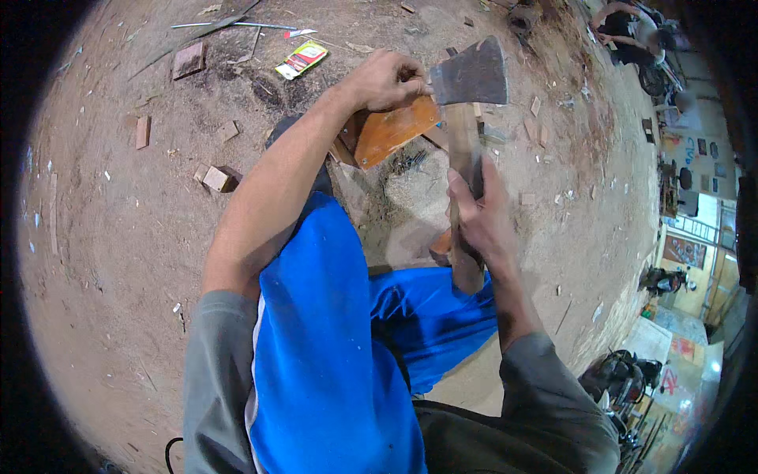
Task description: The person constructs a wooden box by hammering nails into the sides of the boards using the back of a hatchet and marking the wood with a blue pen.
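Observation:
My right hand [483,213] is wrapped round the wooden handle of a hatchet [472,75], whose broad dark steel head points away from me. Just left of that head, my left hand [387,81] is closed with its fingertips pinched together; what they hold, if anything, is too small to make out. Beneath the left hand, an orange-brown wooden board [399,130] with small nail-head spots stands tilted between my feet. Its upper edge is close to the pinched fingers. Part of the board lies hidden behind my left hand and forearm.
Wood offcuts [215,178] and chips are strewn over the dirt floor [118,261]. A yellow, red and white packet [302,60] lies beyond my left hand, near a thin metal rod [237,25]. Another person [632,35] is at the far right, with motorbikes [624,379] along that side.

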A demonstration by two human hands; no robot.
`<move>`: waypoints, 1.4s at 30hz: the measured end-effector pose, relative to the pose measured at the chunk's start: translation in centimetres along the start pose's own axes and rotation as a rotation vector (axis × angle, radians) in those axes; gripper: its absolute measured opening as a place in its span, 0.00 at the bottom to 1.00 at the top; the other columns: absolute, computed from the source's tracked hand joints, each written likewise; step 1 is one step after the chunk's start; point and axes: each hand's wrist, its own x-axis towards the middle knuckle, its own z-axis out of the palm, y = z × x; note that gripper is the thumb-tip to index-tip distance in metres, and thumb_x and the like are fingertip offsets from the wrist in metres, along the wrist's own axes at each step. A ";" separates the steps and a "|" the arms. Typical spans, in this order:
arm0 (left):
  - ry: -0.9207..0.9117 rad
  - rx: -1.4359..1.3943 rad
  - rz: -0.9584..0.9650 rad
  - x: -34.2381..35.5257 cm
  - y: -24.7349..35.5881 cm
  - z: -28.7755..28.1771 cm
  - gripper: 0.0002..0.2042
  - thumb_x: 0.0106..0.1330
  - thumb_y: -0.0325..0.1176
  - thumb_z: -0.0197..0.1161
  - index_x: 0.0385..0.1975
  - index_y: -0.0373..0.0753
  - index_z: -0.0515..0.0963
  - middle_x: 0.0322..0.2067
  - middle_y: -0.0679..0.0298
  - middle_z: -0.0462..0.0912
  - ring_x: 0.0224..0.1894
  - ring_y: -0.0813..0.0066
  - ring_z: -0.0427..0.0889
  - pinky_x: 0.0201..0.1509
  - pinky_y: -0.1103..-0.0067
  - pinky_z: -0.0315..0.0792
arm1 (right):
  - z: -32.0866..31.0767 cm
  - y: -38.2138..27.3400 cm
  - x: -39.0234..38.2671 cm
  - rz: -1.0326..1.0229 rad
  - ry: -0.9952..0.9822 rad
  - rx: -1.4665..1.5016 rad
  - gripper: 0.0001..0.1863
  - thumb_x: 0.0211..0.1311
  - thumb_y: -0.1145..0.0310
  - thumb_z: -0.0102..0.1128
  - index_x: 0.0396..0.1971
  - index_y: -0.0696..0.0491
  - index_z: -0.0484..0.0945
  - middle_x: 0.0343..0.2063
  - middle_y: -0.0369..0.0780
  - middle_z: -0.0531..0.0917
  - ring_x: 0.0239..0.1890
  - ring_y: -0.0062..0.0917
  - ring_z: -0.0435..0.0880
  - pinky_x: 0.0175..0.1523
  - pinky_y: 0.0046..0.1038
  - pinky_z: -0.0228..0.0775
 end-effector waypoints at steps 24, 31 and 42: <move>-0.037 0.128 -0.048 -0.2 0.2 -0.6 0.15 0.68 0.44 0.68 0.44 0.39 0.86 0.31 0.56 0.89 0.32 0.66 0.87 0.41 0.70 0.79 | -0.4 -4.6 0.4 0.038 0.037 0.174 0.21 0.70 0.65 0.63 0.58 0.57 0.73 0.36 0.52 0.84 0.32 0.49 0.85 0.36 0.43 0.75; 0.016 0.145 0.038 0.2 -0.3 -0.2 0.17 0.67 0.46 0.68 0.42 0.37 0.85 0.30 0.53 0.88 0.33 0.63 0.87 0.41 0.67 0.78 | -1.4 -4.7 0.7 0.056 0.018 0.214 0.22 0.70 0.65 0.63 0.59 0.58 0.74 0.36 0.46 0.85 0.34 0.38 0.85 0.40 0.40 0.75; -0.087 0.222 0.084 0.3 -0.4 -0.6 0.14 0.70 0.43 0.65 0.43 0.37 0.84 0.31 0.50 0.87 0.36 0.49 0.87 0.42 0.63 0.79 | 0.1 -1.6 -1.3 0.111 -0.019 0.163 0.28 0.71 0.64 0.62 0.68 0.54 0.69 0.44 0.53 0.86 0.42 0.40 0.89 0.47 0.37 0.78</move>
